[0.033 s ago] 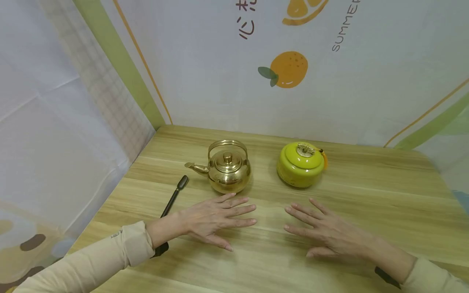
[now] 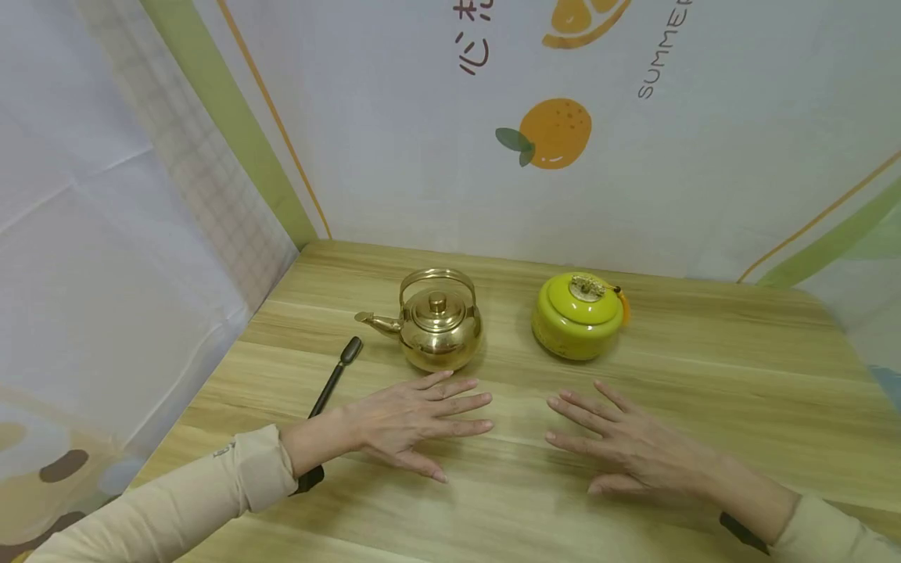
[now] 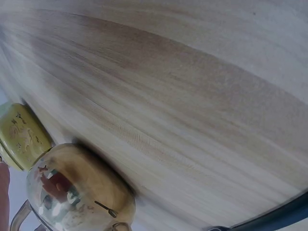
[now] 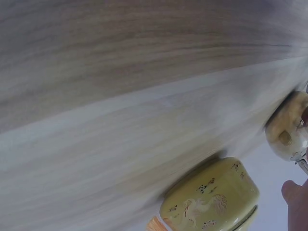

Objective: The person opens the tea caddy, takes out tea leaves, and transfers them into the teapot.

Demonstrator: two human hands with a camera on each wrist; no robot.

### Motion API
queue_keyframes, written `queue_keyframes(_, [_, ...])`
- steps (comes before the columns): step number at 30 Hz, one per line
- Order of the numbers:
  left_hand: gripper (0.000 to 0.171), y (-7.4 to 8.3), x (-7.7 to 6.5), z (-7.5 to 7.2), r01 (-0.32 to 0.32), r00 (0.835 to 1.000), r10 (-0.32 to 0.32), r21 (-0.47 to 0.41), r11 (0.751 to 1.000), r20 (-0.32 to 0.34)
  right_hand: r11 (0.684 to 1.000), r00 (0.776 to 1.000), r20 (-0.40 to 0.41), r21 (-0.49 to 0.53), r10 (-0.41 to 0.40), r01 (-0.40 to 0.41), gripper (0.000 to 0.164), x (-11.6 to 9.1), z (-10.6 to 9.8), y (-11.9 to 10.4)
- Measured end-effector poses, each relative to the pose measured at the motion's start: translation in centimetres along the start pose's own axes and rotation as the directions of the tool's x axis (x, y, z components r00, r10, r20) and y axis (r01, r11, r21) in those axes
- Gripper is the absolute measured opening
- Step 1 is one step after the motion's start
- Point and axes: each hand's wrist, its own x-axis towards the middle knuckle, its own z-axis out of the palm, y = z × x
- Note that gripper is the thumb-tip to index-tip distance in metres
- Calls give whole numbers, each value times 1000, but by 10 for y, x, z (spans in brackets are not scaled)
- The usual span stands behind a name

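My left hand (image 2: 415, 414) is palm down over the table with straight, spread fingers and holds nothing. Its fingertips are nearest a shiny brass teapot (image 2: 439, 336), whose spout points left and whose lid is on. Facing it, my right hand (image 2: 622, 446) also has its fingers extended and nothing in its grasp. Beyond that hand stands a lidded yellow-green jar (image 2: 577, 324) with an orange tassel. A dark, long-handled scoop (image 2: 331, 383) lies left of the teapot, its lower part hidden by the left wrist. The right wrist view shows the jar's painted side (image 4: 211, 195) close up.
The wood-grain table (image 2: 704, 391) has rounded far corners. A white cloth backdrop (image 2: 422, 156) printed with oranges and lettering hangs behind it, and more pale cloth (image 2: 105, 234) hangs along the left side. Dark bands show at both wrists.
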Motion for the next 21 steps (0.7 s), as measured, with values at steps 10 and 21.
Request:
queue_keyframes(10, [74,-1,-1,2,32,999,-33,-52,998,-2,999,999,5,30,34,-34,65,1,2,2])
queue_keyframes(21, [45,15,-1,16,307,676,-724,-840,446,-137,821,853,-176,419,492,-387,45,39,17,3])
